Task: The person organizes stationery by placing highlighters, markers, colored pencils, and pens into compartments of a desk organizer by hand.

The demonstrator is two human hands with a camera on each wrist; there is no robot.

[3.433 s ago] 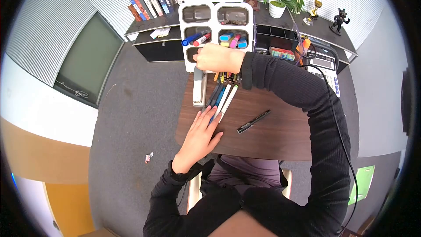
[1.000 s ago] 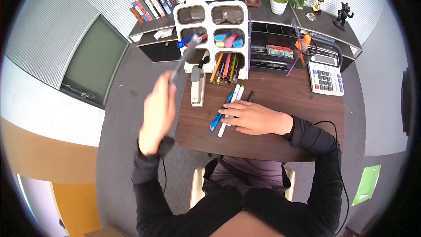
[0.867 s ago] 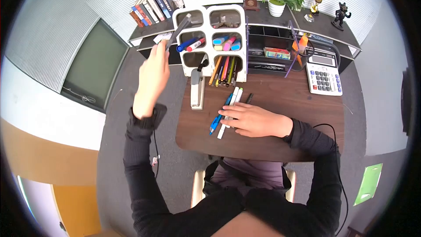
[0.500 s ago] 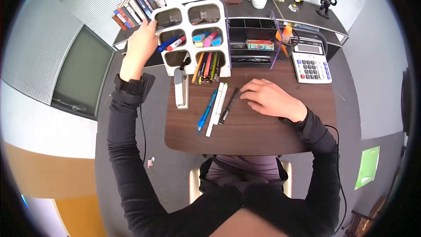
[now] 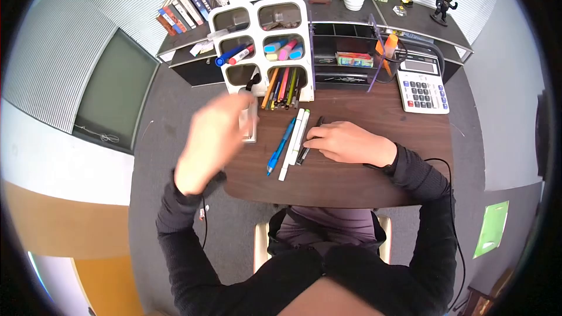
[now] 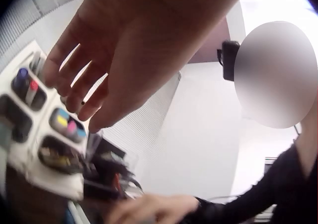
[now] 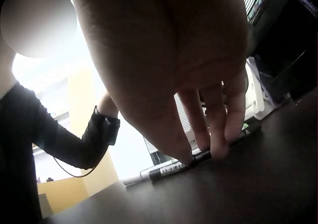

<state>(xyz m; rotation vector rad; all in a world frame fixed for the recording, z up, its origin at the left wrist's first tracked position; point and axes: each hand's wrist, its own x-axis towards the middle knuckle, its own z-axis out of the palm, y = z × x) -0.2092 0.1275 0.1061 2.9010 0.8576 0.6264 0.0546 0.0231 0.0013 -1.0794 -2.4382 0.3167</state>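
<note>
1. The right hand's fingers [image 7: 218, 134] press their tips on a black pen [image 5: 309, 143] lying flat on the worktop [image 5: 374, 175]; thumb and fingertips close on its barrel in a light pinch, likely to lift it.
2. The right hand [image 5: 345, 142] lies low, palm down, near the worktop's middle, its dark-sleeved forearm running off toward 4 o'clock.
3. Just at 9 o'clock of the black pen lie two white markers [image 5: 294, 137] and a blue pen [image 5: 280, 146], side by side and pointing toward 1 o'clock at the organiser, as if queued for sorting.
4. The left hand [image 5: 211, 140] hovers blurred above the worktop's left edge, at 9 o'clock from the pens. Its fingers [image 6: 74, 80] hang loosely spread and hold nothing.
5. A white six-compartment organiser [image 5: 263, 47] stands at 12 o'clock, with markers, highlighters and pencils grouped by kind in separate cells.
6. A stapler [image 5: 250, 117] sits at its foot, partly hidden by the left hand. A calculator [image 5: 422, 85] rests at 2 o'clock.
</note>
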